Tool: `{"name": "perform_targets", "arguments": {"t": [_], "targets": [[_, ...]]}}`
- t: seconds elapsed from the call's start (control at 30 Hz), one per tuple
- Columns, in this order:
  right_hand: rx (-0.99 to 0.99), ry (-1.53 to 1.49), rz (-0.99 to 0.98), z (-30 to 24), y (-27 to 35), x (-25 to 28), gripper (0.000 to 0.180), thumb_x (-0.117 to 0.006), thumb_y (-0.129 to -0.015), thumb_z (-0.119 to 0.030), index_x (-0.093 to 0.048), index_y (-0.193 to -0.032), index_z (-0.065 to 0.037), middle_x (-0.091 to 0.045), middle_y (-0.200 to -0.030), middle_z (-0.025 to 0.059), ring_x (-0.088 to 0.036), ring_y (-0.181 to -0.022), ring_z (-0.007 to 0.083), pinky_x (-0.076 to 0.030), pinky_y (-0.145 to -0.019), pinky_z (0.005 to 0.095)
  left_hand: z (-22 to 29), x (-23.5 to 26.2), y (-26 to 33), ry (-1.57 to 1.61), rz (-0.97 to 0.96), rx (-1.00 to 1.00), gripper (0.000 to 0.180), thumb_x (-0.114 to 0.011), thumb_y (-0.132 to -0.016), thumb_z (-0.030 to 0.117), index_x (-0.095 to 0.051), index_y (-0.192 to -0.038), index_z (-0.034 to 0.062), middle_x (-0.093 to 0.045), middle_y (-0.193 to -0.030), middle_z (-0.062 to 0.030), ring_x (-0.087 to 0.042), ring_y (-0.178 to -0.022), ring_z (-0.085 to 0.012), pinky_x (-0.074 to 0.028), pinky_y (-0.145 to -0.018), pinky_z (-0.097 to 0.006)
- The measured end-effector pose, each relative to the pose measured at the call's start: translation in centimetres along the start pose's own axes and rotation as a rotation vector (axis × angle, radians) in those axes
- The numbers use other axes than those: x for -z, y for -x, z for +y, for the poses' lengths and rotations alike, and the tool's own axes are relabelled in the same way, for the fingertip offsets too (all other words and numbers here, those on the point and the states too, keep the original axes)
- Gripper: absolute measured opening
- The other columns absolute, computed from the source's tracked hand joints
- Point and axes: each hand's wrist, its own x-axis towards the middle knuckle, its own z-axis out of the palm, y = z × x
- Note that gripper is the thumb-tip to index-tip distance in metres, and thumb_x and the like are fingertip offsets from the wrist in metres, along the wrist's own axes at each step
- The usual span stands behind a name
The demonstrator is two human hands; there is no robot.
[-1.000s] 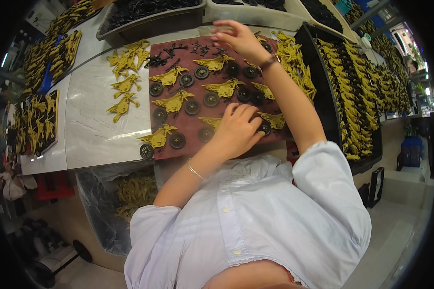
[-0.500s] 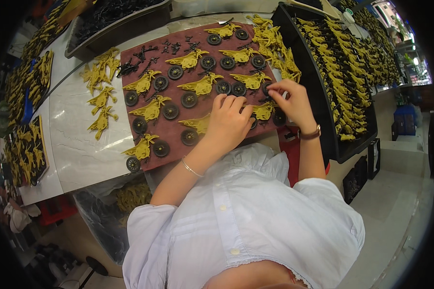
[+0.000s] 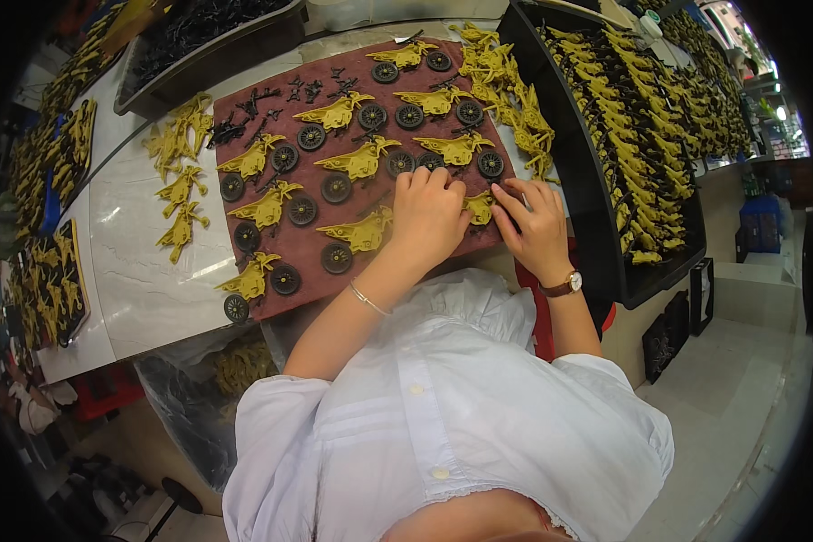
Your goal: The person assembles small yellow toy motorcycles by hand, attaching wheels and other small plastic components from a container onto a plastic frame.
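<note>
Between my hands is a yellow toy motorbike body (image 3: 479,209), partly covered by them. My left hand (image 3: 431,215) is closed, its fingers curled down and its thumb against the left end of this body. At the body's right end, my right hand (image 3: 537,224) has thumb and fingers close together in a pinch; whatever lies between the tips is hidden. Just beyond the hands, a black spoked wheel (image 3: 490,164) lies beside another yellow body (image 3: 454,147). More yellow bodies with black wheels lie in rows on a dark red mat (image 3: 321,244).
Small black parts (image 3: 255,101) lie at the mat's far left. Loose yellow bodies are heaped left (image 3: 179,140) and right (image 3: 519,108) of it. A black tray (image 3: 605,181) of yellow and black pieces stands at the right. A grey bin (image 3: 217,45) of black parts is at the back.
My right hand has drawn nearer and turned, coming down to the right end of the yellow body. My left hand stays by that body. The whole view has shifted slightly.
</note>
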Motion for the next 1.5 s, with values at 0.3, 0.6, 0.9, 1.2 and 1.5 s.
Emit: {"name": "perform_targets", "arguments": {"t": [0.3,0.6,0.9,1.2,1.5], "targets": [[0.042,0.128,-0.034,-1.1,0.6,-0.5,0.037,-0.066,-0.084,-0.023,-0.065,-0.113,0.001,-0.059,-0.111,0.0084,-0.053,-0.101,0.0231,-0.037,-0.084,0.039,0.0,0.0,-0.3,-0.009,-0.034,0.009,0.021,-0.071,-0.074,0.019,-0.065,-0.089,0.0058,-0.06,-0.092,-0.0101,-0.054,-0.093,-0.0284,-0.038,-0.082,-0.042],[0.009,0.112,-0.074,-1.3,-0.1,-0.1,0.035,-0.066,-0.085,-0.021,-0.066,-0.11,0.002,-0.058,-0.109,0.0113,-0.055,-0.1,0.0254,-0.041,-0.082,0.0391,-0.1,-0.1,-0.3,-0.05,-0.022,-0.005,0.028,-0.078,-0.068,0.023,-0.065,-0.086,0.0047,-0.061,-0.089,-0.0097,-0.055,-0.092,-0.0271,-0.037,-0.081,-0.041],[-0.351,-0.272,0.353,2.8,-4.2,0.3,0.009,-0.067,-0.086,-0.009,-0.068,-0.089,0.0,-0.063,-0.085,0.0122,-0.063,-0.069,0.0232,-0.049,-0.061,0.0323,0.2,1.2,-0.4,0.133,-0.129,0.048,0.024,-0.07,-0.079,0.028,-0.063,-0.087,0.0061,-0.064,-0.078,-0.0105,-0.058,-0.081,-0.0316,-0.036,-0.077,-0.043],[-0.496,-0.499,-0.016,2.1,-3.1,0.5,0.021,-0.066,-0.09,-0.019,-0.07,-0.095,0.0,-0.068,-0.081,0.0108,-0.063,-0.068,0.0163,-0.048,-0.062,0.028,0.0,1.9,-0.8,0.442,-0.122,0.085,0.024,-0.074,-0.076,0.02,-0.068,-0.093,0.0031,-0.069,-0.083,-0.0141,-0.067,-0.072,-0.0296,-0.05,-0.067,-0.037],[-0.637,-0.866,0.061,2.8,-1.7,0.4,0.032,-0.055,-0.099,-0.026,-0.07,-0.101,0.003,-0.071,-0.092,0.0057,-0.064,-0.086,0.0105,-0.048,-0.071,0.0244,-1.4,1.9,-1.9,1.031,-0.144,0.344,0.018,-0.071,-0.085,0.011,-0.065,-0.094,-0.0031,-0.07,-0.089,-0.0047,-0.066,-0.076,-0.0102,-0.05,-0.065,-0.023]]}}
